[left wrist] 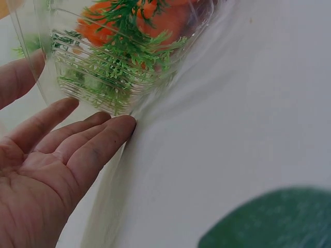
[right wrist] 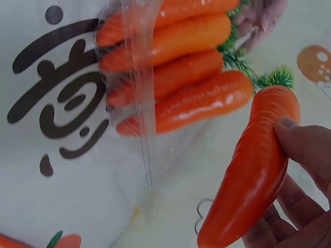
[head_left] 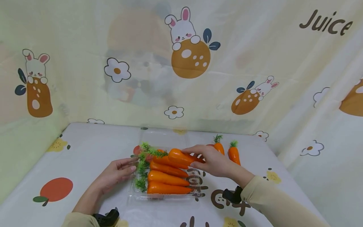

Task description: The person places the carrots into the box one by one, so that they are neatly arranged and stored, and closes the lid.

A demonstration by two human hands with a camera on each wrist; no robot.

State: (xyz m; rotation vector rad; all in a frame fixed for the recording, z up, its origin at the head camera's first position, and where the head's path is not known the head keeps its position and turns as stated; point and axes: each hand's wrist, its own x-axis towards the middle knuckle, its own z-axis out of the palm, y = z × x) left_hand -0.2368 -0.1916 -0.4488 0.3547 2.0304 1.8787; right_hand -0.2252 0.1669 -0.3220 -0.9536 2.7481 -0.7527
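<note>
Head view: the right hand (head_left: 212, 161) has a carrot (head_left: 178, 158) pinched between thumb and fingers, leafy end pointing left, up at the far side of the clear box (head_left: 165, 197)! Inside that box, more carrots (head_left: 168, 178) lie in a row, green leaves (head_left: 143, 171) all bunched to the left. The left hand (head_left: 114, 175) is there at the box's left side, fingers relaxed and reaching forward. Two loose carrots (head_left: 233, 154) lie on the cloth (head_left: 93, 142), out beyond the right hand.

Over to the left wrist: palm showing, thumb spread from the fingers, fingertips right by the ribbed corner; whether they touch it, I can't tell. Leaves show through the plastic.

And the right wrist: thumb on the carrot's thick end, fingers behind it, tapered tip free, just beside four carrots in the box.
</note>
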